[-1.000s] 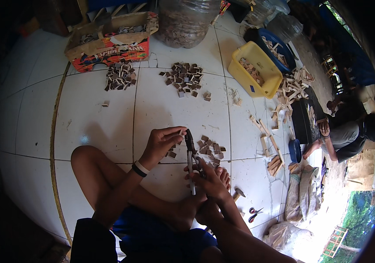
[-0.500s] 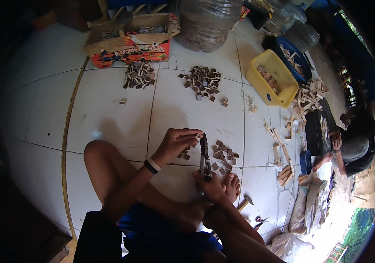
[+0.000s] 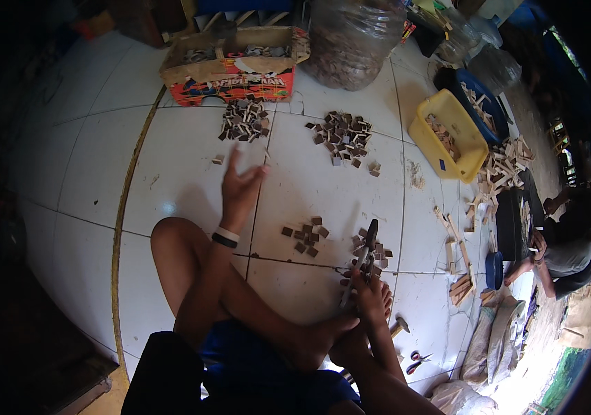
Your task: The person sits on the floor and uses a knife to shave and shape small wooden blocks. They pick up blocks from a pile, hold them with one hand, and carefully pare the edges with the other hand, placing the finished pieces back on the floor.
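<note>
My left hand (image 3: pixel 242 188) is stretched forward over the tiles with its fingers apart, just short of a heap of small brown-and-pale pieces (image 3: pixel 243 121). A small pale piece (image 3: pixel 267 154) shows close by its fingertips, seemingly loose. In my right hand (image 3: pixel 370 287), by my foot, is a long dark two-armed hand tool (image 3: pixel 370 238), pointing away from me; its exact kind is unclear. Beneath and beside the tool lies a group of small brown square pieces (image 3: pixel 380 257), partly hidden by it. Another small group of brown squares (image 3: pixel 306 236) lies to its left.
A printed cardboard box (image 3: pixel 233 86) of pieces stands at the far left, beside a large clear bag (image 3: pixel 354 48). Another heap (image 3: pixel 342 136) lies mid-floor. To the right are a yellow tub (image 3: pixel 449 162), wooden strips (image 3: pixel 458 242), a hammer (image 3: pixel 400 326) and scissors (image 3: pixel 418 360). A person sits far right.
My left hand has left the tool's tip and moved forward to the far heap, its fingers spreading. My right hand has shifted slightly right with the tool. The whole view has shifted a little.
</note>
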Action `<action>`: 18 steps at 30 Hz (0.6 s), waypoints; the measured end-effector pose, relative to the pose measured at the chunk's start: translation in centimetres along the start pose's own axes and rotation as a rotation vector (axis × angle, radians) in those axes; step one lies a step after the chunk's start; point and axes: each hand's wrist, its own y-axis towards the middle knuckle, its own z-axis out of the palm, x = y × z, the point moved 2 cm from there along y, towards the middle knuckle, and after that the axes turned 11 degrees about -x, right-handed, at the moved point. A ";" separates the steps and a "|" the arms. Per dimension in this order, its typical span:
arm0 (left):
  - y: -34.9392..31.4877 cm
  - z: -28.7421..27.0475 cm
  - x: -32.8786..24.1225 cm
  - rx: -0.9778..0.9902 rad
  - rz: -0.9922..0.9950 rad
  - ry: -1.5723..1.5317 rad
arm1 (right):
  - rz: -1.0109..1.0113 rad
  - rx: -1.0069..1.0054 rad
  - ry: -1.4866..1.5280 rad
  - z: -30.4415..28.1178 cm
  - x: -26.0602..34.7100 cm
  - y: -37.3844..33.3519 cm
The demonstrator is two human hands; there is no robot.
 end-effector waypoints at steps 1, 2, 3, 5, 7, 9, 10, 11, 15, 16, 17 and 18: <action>1.2 -1.0 0.1 -0.149 0.090 0.139 | 0.016 0.002 -0.016 -0.1 -0.2 0.0; 2.6 -2.3 0.3 -0.233 0.016 0.198 | 0.024 0.016 -0.017 -0.2 -0.3 0.2; 3.2 -3.2 0.6 -0.321 0.058 0.246 | 0.041 0.017 -0.029 -0.3 -0.4 0.4; 4.2 -4.9 0.9 -0.423 0.321 0.707 | 0.004 0.025 -0.054 -0.4 -0.6 0.5; 4.4 -5.8 1.7 -0.446 0.356 1.072 | -0.003 0.026 -0.073 -0.5 -0.7 0.5; 4.0 -6.0 2.6 -0.326 0.244 1.370 | 0.007 0.023 -0.104 -0.5 -0.7 0.5; 4.0 -5.7 2.8 -0.186 0.230 1.214 | 0.005 0.043 -0.062 -0.5 -0.6 0.4; 4.2 -5.3 2.8 -0.022 0.178 1.070 | 0.006 0.052 -0.043 -0.4 -0.4 0.4; 2.1 -2.1 2.5 0.702 -0.080 0.736 | 0.050 0.054 0.010 -0.6 0.1 0.0; 1.5 -1.5 2.3 0.741 -0.127 0.709 | 0.062 0.050 0.015 -0.6 0.1 0.0; 0.8 -1.1 2.1 0.789 -0.199 0.676 | 0.068 0.053 0.028 -0.6 0.1 0.0; 0.2 -0.7 2.0 0.840 -0.281 0.620 | 0.062 0.064 0.047 -0.5 0.0 0.1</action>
